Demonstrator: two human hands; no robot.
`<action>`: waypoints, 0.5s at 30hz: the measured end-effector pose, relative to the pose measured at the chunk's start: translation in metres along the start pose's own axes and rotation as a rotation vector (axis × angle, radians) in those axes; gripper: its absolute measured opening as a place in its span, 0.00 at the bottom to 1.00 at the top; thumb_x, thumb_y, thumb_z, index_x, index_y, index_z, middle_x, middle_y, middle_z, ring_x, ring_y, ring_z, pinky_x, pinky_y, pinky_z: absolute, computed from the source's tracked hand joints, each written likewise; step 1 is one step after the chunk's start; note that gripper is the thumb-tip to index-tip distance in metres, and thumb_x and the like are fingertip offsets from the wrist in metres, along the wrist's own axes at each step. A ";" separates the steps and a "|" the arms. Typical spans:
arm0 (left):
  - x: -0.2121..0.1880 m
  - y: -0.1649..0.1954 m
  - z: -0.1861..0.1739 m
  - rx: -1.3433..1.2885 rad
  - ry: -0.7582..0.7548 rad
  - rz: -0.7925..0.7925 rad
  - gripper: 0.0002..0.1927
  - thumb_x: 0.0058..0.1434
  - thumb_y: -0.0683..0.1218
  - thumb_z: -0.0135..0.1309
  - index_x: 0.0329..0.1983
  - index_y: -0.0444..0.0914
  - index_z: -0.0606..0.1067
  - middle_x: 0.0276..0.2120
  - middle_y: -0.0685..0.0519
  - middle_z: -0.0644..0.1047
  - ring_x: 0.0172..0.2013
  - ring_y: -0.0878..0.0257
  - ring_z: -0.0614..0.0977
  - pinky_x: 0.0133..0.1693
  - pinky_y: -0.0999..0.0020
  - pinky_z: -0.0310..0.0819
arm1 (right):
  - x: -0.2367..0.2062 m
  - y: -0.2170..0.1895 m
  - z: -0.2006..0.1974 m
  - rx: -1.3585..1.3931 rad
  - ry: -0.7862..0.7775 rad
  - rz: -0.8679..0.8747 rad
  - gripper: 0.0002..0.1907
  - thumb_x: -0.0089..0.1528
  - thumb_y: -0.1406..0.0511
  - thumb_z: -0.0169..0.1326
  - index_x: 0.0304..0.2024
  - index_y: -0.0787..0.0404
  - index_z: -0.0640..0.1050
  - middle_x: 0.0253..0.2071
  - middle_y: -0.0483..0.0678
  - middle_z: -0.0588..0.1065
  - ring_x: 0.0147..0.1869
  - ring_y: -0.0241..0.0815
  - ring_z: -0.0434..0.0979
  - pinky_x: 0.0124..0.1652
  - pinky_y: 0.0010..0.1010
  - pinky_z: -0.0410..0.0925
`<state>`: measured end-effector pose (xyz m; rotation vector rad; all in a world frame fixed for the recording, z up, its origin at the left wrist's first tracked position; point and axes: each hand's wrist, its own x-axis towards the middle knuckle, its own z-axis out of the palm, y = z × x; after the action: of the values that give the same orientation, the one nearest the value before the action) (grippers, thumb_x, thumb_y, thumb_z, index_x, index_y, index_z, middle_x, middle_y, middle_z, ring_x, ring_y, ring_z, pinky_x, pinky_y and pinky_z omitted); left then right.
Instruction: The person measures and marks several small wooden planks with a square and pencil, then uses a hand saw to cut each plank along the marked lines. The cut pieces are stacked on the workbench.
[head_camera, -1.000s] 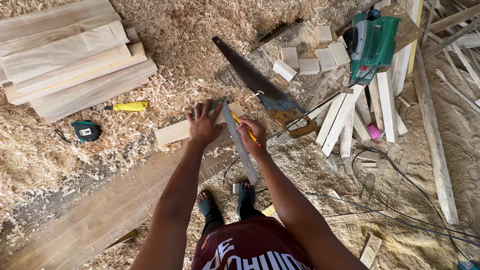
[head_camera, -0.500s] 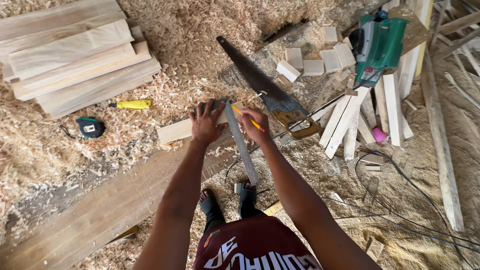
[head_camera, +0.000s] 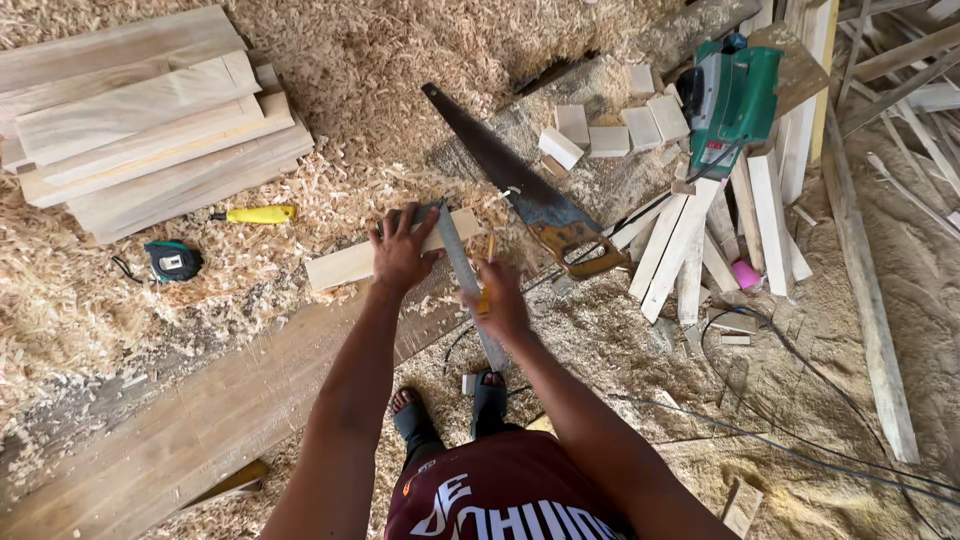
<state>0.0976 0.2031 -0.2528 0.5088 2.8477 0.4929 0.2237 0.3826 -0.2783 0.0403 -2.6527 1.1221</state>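
Observation:
My left hand (head_camera: 400, 250) presses flat on a metal square (head_camera: 462, 270) that lies across a short pale wood piece (head_camera: 345, 265). That piece rests on a long plank (head_camera: 200, 420) running from lower left toward the middle. My right hand (head_camera: 500, 300) is closed around a yellow pencil (head_camera: 487, 268) held against the blade of the square, just right of the left hand. A handsaw (head_camera: 520, 190) with a wooden handle lies beyond the right hand, pointing up left.
Stacked pale boards (head_camera: 140, 120) lie at upper left, with a yellow-handled tool (head_camera: 255, 214) and a tape measure (head_camera: 172, 261) below them. A green electric planer (head_camera: 735, 100), small wood blocks (head_camera: 610, 125), loose slats (head_camera: 690, 240) and cables (head_camera: 800, 400) lie right. Shavings cover the floor.
My right hand with the pencil has slid down along the square's blade toward me. The left hand stays pressed on the square.

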 end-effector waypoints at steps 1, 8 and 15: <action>-0.001 0.000 0.000 0.003 -0.004 0.013 0.44 0.58 0.61 0.64 0.75 0.66 0.55 0.76 0.55 0.49 0.73 0.44 0.49 0.67 0.25 0.41 | -0.006 -0.004 0.007 -0.143 -0.054 -0.008 0.44 0.44 0.64 0.74 0.59 0.71 0.70 0.50 0.67 0.70 0.52 0.60 0.71 0.44 0.48 0.73; -0.019 -0.014 0.004 -0.016 0.115 -0.094 0.53 0.54 0.60 0.67 0.76 0.47 0.51 0.72 0.41 0.54 0.70 0.41 0.54 0.65 0.24 0.41 | 0.013 0.002 0.002 -0.037 0.185 0.007 0.37 0.53 0.71 0.67 0.64 0.65 0.69 0.52 0.58 0.69 0.53 0.54 0.74 0.50 0.41 0.75; -0.034 -0.022 -0.002 -0.038 0.176 0.057 0.34 0.59 0.56 0.64 0.68 0.46 0.69 0.60 0.43 0.72 0.59 0.46 0.71 0.63 0.35 0.59 | 0.034 0.025 -0.046 -0.052 0.339 0.062 0.32 0.52 0.72 0.67 0.59 0.67 0.72 0.48 0.56 0.72 0.48 0.52 0.77 0.47 0.42 0.74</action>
<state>0.1215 0.1704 -0.2540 0.5678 2.9898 0.6307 0.1984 0.4353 -0.2566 -0.2232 -2.3916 0.9785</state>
